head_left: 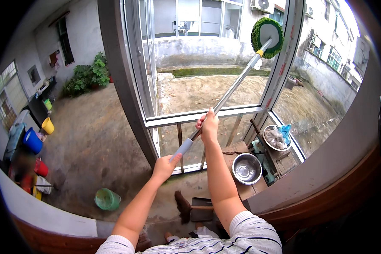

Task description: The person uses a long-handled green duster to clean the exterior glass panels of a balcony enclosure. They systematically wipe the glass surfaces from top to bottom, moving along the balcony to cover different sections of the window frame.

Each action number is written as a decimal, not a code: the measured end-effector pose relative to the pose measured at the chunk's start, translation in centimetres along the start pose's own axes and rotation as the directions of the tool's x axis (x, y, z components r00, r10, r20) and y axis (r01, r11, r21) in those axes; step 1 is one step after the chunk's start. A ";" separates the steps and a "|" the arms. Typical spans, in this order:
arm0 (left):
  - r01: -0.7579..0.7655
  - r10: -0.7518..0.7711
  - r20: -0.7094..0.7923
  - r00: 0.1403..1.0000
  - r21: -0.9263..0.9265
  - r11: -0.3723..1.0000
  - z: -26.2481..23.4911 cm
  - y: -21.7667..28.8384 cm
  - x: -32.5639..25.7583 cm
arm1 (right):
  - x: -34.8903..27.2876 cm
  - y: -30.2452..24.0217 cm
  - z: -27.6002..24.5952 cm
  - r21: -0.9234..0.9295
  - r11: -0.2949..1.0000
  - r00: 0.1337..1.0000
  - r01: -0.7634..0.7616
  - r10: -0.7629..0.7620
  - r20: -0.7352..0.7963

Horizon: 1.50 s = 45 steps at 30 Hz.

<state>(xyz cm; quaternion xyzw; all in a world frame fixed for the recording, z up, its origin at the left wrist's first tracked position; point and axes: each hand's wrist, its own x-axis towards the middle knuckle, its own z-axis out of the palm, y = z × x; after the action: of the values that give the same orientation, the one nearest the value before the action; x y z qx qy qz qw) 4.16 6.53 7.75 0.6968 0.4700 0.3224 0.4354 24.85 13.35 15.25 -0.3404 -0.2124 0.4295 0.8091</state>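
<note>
We hold 1 long-handled mop point(237, 86) with both of our hands. Our left hand point(164, 169) is closed around the near end of the pole, at the grey grip point(181, 149), and its thumb lies along the grip. Our right hand point(208, 127) is closed around the metal pole farther up, just before the horizontal bar of the window frame point(203, 116). From there the mop rises to the far right, and its round head point(267, 38), with green fringe and a pale back plate, is in front of the upper pane, near the right upright of the frame. We cannot tell if the fringe touches the glass. A yellow collar point(260, 53) is on the pole, just below the head.

To the right of our right forearm there is a steel basin point(247, 168), and beyond it a white basin point(279, 149), which contains plastic bags. Near us, on the floor between our forearms, we see a broom point(183, 206) beside a dark dustpan point(202, 209). At the left stands a green bucket point(107, 199); farther left are a blue bucket point(33, 141) and a yellow bucket point(48, 125).
</note>
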 end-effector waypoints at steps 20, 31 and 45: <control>0.133 -0.169 -0.002 0.986 -0.609 0.782 -7.8 -7.7 -11.6 | -14.8 6.9 14.8 -0.483 0.871 0.939 0.087 0.091 0.333; 0.177 -0.144 0.107 0.984 -0.706 0.685 -2.4 -14.3 -15.7 | -18.9 10.9 10.1 -0.608 0.791 0.933 0.066 0.167 0.319; 0.239 -0.093 0.239 0.967 -0.713 0.659 6.9 -9.8 -14.3 | -15.6 5.0 2.3 -0.605 0.792 0.961 0.081 0.099 0.259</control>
<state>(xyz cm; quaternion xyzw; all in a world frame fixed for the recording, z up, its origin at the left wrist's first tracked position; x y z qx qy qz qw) 1.45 -7.16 -4.56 0.4427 0.3205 0.3779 0.7473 12.18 3.13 12.34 -0.5206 -0.4491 0.3850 0.6157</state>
